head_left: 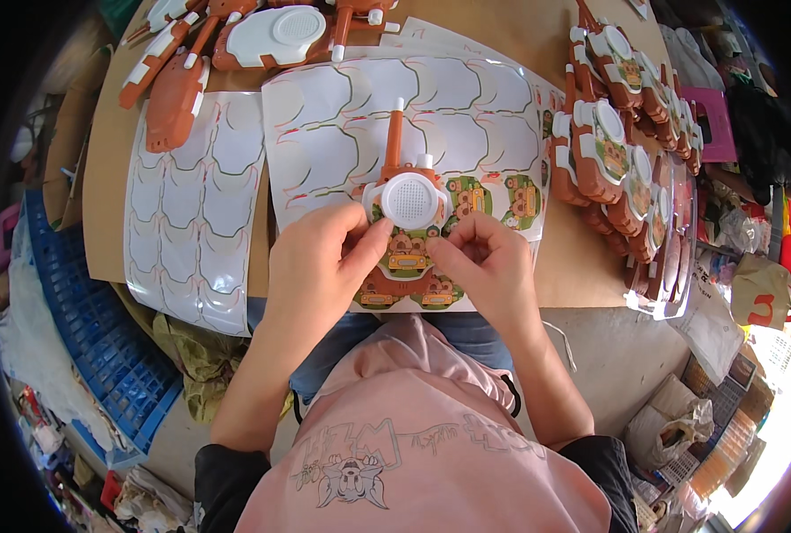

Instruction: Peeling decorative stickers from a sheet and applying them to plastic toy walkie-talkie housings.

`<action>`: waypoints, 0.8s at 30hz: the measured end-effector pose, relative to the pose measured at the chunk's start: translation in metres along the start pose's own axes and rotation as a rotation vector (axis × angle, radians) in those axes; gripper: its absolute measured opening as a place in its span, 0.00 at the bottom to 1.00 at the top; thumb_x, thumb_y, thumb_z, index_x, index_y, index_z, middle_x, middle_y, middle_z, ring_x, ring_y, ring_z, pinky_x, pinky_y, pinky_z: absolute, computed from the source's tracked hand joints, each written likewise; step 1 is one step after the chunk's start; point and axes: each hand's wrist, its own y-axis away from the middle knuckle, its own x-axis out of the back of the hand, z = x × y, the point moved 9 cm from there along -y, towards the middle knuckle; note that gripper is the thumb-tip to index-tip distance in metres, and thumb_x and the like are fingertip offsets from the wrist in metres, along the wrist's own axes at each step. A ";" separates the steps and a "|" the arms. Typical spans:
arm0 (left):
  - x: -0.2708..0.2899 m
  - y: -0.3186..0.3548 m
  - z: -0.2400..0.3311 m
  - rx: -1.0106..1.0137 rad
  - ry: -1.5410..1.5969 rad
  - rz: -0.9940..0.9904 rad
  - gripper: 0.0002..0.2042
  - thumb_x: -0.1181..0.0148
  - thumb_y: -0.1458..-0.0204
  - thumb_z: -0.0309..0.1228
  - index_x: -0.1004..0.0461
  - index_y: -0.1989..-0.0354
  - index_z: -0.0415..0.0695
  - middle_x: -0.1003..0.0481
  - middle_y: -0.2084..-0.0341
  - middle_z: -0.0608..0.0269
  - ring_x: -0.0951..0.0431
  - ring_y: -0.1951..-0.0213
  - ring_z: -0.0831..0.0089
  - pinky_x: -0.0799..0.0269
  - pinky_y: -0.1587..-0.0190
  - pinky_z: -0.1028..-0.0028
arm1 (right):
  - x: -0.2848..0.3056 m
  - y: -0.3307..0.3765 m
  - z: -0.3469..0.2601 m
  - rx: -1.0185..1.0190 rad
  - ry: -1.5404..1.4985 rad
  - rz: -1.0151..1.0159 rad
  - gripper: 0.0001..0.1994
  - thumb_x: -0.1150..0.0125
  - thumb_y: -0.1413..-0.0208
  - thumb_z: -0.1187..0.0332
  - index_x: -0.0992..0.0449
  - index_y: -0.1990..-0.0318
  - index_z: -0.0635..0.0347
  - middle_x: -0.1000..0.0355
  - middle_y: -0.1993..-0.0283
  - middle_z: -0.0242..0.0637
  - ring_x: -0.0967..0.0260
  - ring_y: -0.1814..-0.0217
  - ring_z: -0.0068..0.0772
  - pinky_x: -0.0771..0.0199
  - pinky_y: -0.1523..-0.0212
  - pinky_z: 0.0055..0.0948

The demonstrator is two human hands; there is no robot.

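A brown and white toy walkie-talkie lies on the table in front of me, its brown antenna pointing away and its round white speaker grille facing up. Over its lower face is a cartoon sticker with bears and a yellow car. My left hand pinches the sticker's upper left edge, thumb and fingers closed. On the opposite edge my right hand is closed in a like pinch. Under the toy lies a sticker sheet, mostly peeled, with several printed stickers left along its near edge. The fingers partly hide the toy's sides.
Several toys without stickers lie at the far left. Stickered walkie-talkies are piled at the right, near a clear plastic tray. A peeled backing sheet hangs over the table's front left edge. A blue crate stands at the left.
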 end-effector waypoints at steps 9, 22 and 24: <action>0.011 0.014 0.014 -0.187 0.090 0.072 0.32 0.25 0.63 0.28 0.34 0.48 0.40 0.32 0.53 0.58 0.27 0.62 0.64 0.28 0.61 0.71 | 0.008 0.003 -0.034 0.379 0.097 0.068 0.39 0.23 0.63 0.69 0.36 0.40 0.60 0.33 0.53 0.35 0.39 0.76 0.20 0.34 0.74 0.21; 0.005 -0.024 -0.018 0.031 0.326 -0.059 0.17 0.29 0.57 0.25 0.23 0.57 0.38 0.24 0.70 0.65 0.28 0.74 0.79 0.32 0.68 0.80 | 0.011 -0.027 -0.026 0.186 0.022 -0.077 0.24 0.27 0.56 0.73 0.24 0.47 0.64 0.27 0.66 0.30 0.38 0.72 0.13 0.32 0.72 0.19; 0.009 -0.022 -0.013 -0.013 0.390 -0.011 0.15 0.30 0.56 0.25 0.23 0.58 0.38 0.24 0.69 0.64 0.27 0.74 0.78 0.31 0.68 0.79 | 0.006 -0.026 -0.019 0.111 -0.154 -0.106 0.23 0.30 0.52 0.74 0.24 0.45 0.59 0.26 0.63 0.28 0.37 0.75 0.10 0.36 0.76 0.14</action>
